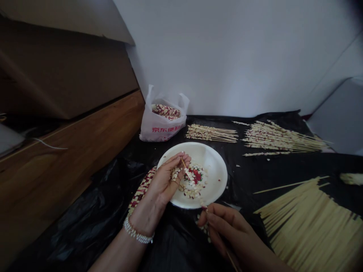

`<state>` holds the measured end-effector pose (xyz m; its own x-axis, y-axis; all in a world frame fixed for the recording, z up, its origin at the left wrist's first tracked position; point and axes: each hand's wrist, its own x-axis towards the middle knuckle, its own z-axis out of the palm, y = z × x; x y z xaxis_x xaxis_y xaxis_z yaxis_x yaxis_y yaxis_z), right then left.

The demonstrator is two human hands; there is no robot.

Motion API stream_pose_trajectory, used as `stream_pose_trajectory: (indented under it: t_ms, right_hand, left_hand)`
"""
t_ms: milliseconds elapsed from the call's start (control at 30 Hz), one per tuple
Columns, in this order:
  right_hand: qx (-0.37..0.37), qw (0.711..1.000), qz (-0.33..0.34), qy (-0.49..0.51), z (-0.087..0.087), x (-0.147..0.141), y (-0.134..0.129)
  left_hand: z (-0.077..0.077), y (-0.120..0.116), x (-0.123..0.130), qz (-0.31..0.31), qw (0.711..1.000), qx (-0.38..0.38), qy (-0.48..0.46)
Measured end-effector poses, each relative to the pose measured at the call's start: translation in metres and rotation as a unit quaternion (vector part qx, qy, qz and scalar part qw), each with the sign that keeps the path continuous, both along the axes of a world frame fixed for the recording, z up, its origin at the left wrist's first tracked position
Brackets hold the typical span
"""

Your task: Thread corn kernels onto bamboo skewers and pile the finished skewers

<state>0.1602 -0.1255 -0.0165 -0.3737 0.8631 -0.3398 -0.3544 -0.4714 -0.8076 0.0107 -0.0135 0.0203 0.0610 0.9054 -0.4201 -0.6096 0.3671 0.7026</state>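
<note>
A thin wooden skewer (183, 163) threaded with white and dark red corn kernels slants over a white enamel basin (219, 166). My right hand (229, 230) pinches it lower down, near the basin's front rim. My left hand (167, 177), with a beaded bracelet at the wrist, is cupped over the basin's left side. Kernels (175, 173) show between its thumb and curled fingers, and the skewer's tip lies by its fingertips. Loose kernels (191, 193) are scattered over the basin's red-flowered bottom. Beside my left forearm lies a red-and-cream corn cob (143, 189), partly hidden.
Behind the basin stands a white plastic bag (161, 130) with cobs inside. Threaded skewers lie in two bundles, a small one (210, 133) and a larger one (272, 138). Bare skewers (314, 223) spread at right on black plastic sheeting (107, 211). A cardboard box (70, 68) stands at left.
</note>
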Motion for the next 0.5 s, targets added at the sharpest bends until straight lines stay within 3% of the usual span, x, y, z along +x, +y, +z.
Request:
stream_pose_trajectory:
  t_ms: [200,500]
  right_hand:
    - [-0.004,1.000,-0.012,-0.019,0.001,0.002,0.002]
    - [0.008,1.000,-0.005,-0.022,0.003,0.001,0.002]
  left_hand:
    - [-0.006,0.005,-0.004,-0.042,0.997,-0.023,-0.061]
    - [0.007,0.001,0.002,-0.021,0.997,-0.058,-0.054]
